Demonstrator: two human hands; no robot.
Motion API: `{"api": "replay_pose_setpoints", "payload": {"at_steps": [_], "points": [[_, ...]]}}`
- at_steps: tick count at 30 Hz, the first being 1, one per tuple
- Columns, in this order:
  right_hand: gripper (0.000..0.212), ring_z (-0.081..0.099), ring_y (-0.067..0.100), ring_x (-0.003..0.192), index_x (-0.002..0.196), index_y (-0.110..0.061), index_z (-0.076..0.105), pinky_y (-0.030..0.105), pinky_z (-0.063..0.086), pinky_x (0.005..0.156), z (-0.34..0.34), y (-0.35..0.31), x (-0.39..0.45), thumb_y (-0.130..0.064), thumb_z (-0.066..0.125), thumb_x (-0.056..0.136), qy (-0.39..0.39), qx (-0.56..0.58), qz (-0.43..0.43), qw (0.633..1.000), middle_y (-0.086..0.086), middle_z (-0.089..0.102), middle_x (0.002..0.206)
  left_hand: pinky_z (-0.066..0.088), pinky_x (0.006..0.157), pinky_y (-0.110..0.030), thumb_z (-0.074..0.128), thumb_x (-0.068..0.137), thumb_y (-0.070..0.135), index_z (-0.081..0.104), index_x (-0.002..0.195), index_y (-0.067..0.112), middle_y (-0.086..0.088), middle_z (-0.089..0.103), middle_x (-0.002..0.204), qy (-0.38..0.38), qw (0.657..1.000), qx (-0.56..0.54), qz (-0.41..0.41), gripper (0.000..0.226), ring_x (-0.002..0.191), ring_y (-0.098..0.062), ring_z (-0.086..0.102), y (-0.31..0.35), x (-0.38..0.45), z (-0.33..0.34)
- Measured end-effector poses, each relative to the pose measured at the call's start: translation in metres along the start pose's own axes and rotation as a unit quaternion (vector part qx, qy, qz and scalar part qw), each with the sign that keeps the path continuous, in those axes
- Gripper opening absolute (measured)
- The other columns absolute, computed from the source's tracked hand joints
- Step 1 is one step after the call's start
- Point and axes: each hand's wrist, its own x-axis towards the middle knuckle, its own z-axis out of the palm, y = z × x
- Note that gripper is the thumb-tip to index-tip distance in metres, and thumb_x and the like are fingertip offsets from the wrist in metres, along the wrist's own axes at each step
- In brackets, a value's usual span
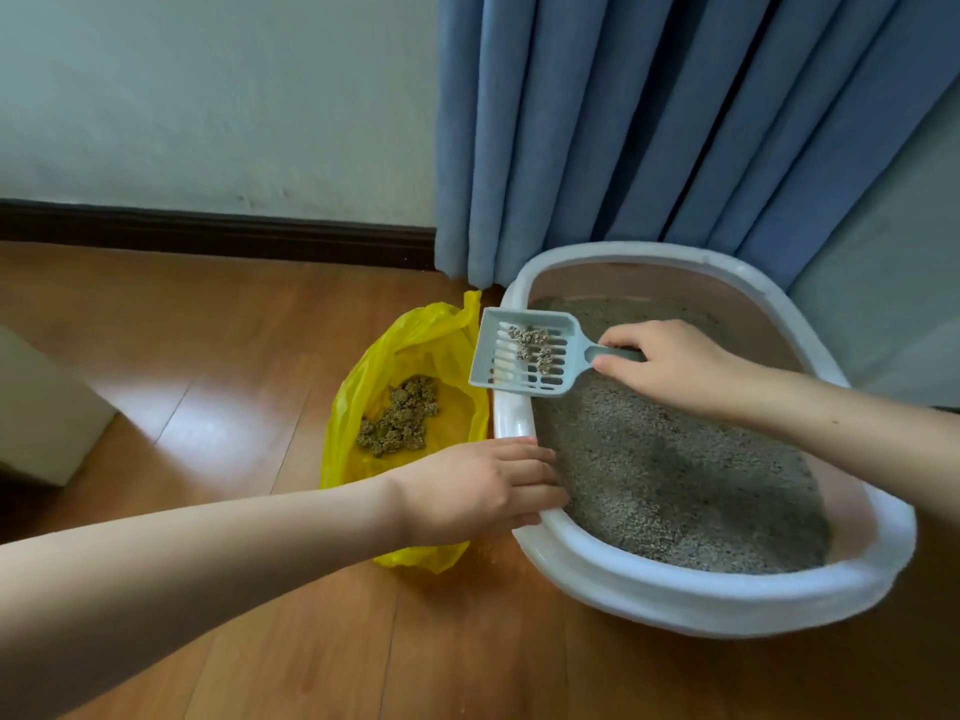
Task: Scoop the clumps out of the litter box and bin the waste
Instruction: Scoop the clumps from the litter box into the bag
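A white litter box [675, 597] holding grey litter [670, 475] sits on the wooden floor at the right. My right hand [675, 363] grips the handle of a pale blue slotted scoop [524, 358], held above the box's left rim with a few clumps [532, 343] on it. To the left of the box lies an open yellow plastic bag [363, 387] with a pile of clumps [400, 415] inside. My left hand [483, 485] rests on the box's left rim, fingers curled over its edge.
A blue curtain [649, 122] hangs right behind the litter box. A pale wall with a dark skirting board [208, 233] runs along the back. A light-coloured block [41, 413] stands at the left edge on the wooden floor [182, 356].
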Motion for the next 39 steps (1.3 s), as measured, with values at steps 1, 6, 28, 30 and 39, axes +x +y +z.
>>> {"api": "replay_pose_setpoints", "payload": {"at_steps": [1, 6, 28, 30, 39], "points": [[0.03, 0.055, 0.019, 0.06, 0.082, -0.022, 0.062, 0.032, 0.037, 0.056, 0.0, -0.011, 0.004, -0.044, 0.046, 0.095, 0.002, -0.035, -0.017, 0.999, 0.001, 0.061, 0.065, 0.033, 0.111, -0.036, 0.044, 0.099, 0.025, 0.06, 0.125, 0.007, -0.011, 0.061, 0.122, 0.002, 1.0, -0.003, 0.001, 0.035, 0.122, -0.03, 0.051, 0.0, 0.0, 0.001], [0.037, 0.053, 0.021, 0.071, 0.088, -0.017, 0.062, 0.032, 0.035, 0.057, 0.012, -0.052, 0.017, -0.044, 0.039, 0.097, 0.024, -0.217, -0.097, 0.971, -0.002, 0.057, 0.071, 0.039, 0.107, -0.042, 0.047, 0.097, 0.023, 0.061, 0.123, 0.005, -0.014, 0.062, 0.119, 0.012, 1.0, -0.018, 0.005, 0.034, 0.12, -0.033, 0.052, 0.0, 0.0, 0.003], [0.036, 0.053, 0.021, 0.06, 0.081, -0.011, 0.07, 0.033, 0.038, 0.057, 0.009, -0.039, 0.018, -0.042, 0.055, 0.09, 0.062, 0.052, 0.006, 0.997, 0.007, 0.06, 0.064, 0.031, 0.112, -0.035, 0.048, 0.098, 0.019, 0.059, 0.126, 0.005, -0.013, 0.061, 0.123, 0.044, 0.999, -0.024, 0.02, 0.033, 0.122, -0.031, 0.05, -0.004, -0.001, 0.004], [0.037, 0.049, 0.019, 0.06, 0.082, -0.012, 0.07, 0.03, 0.036, 0.058, -0.009, -0.015, 0.013, -0.046, 0.056, 0.09, 0.032, 0.111, 0.077, 0.99, 0.002, 0.055, 0.064, 0.027, 0.112, -0.032, 0.045, 0.099, 0.021, 0.058, 0.127, 0.008, -0.01, 0.06, 0.125, 0.043, 0.999, -0.013, 0.028, 0.034, 0.123, -0.029, 0.05, -0.005, -0.002, 0.003], [0.04, 0.043, 0.006, 0.044, 0.083, -0.006, 0.067, 0.022, 0.039, 0.048, -0.051, 0.085, 0.0, -0.027, 0.039, 0.103, -0.217, 0.042, 0.171, 0.96, -0.007, 0.056, 0.053, 0.037, 0.109, -0.039, 0.053, 0.098, 0.029, 0.058, 0.125, 0.005, -0.009, 0.056, 0.128, 0.043, 0.999, 0.01, 0.023, 0.036, 0.123, -0.027, 0.05, -0.023, -0.002, -0.003]]}}
